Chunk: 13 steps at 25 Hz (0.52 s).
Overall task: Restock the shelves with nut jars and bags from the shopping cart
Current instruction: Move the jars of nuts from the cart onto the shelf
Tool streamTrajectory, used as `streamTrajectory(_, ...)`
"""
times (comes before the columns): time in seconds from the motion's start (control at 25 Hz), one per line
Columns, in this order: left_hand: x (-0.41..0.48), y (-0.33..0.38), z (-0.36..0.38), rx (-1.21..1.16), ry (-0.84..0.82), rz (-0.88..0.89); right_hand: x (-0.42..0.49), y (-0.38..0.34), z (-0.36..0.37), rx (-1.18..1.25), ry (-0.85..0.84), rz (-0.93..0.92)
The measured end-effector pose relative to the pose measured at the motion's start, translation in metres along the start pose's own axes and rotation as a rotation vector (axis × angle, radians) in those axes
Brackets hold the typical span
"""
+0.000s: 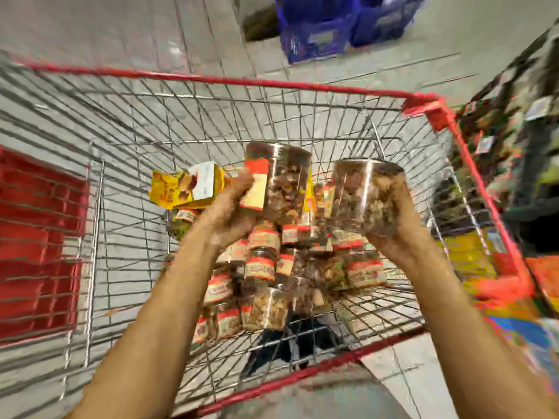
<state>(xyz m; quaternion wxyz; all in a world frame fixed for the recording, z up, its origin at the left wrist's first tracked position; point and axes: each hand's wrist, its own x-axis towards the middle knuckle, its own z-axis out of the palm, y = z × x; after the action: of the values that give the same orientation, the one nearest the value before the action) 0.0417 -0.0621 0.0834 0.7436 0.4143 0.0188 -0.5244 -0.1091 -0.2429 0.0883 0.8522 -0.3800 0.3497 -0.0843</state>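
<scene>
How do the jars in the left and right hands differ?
The left jar shows a red-and-cream label; the right jar shows only clear wall. The left hand grips its jar at the label side; the right hand holds its jar from beneath. Both are clear and nut-filled.

Nothing can really be read here tbh. Red-and-white labels are seen on the jars [260,267] and some print on the yellow bag [181,189], but it's all smeared by blur.
</scene>
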Motion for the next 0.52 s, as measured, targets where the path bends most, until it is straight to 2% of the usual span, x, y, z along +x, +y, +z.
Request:
streamTrajectory(0.12,0.003,-0.008,0.062,0.083,-0.157,-0.031,-0.059,-0.024,-0.021,0.307,0.05,-0.149)
streamTrajectory(0.24,0.006,-0.034,0.123,0.118,-0.346,-0.099,-0.118,-0.039,-0.062,0.503,0.112,-0.275)
streamTrajectory(0.28,0.007,-0.042,0.14,0.119,-0.406,-0.123,-0.135,-0.037,-0.074,0.538,0.091,-0.29)
streamTrajectory(0.32,0.008,-0.055,0.163,0.143,-0.482,-0.148,-0.161,-0.031,-0.092,0.488,0.256,-0.267)
streamTrajectory(0.36,0.009,-0.068,0.186,0.164,-0.549,-0.175,-0.182,-0.028,-0.107,0.505,0.24,-0.223)
streamTrajectory(0.4,0.011,-0.084,0.21,0.174,-0.603,-0.21,-0.197,-0.03,-0.122,0.467,0.287,-0.255)
streamTrajectory(0.44,0.01,-0.102,0.234,0.172,-0.654,-0.256,-0.208,-0.032,-0.14,0.427,0.299,-0.338)
streamTrajectory(0.48,0.01,-0.123,0.257,0.179,-0.697,-0.299,-0.221,-0.041,-0.163,0.623,0.336,-0.391)
streamTrajectory(0.52,0.009,-0.143,0.28,0.198,-0.742,-0.342,-0.239,-0.048,-0.184,0.666,0.292,-0.51)
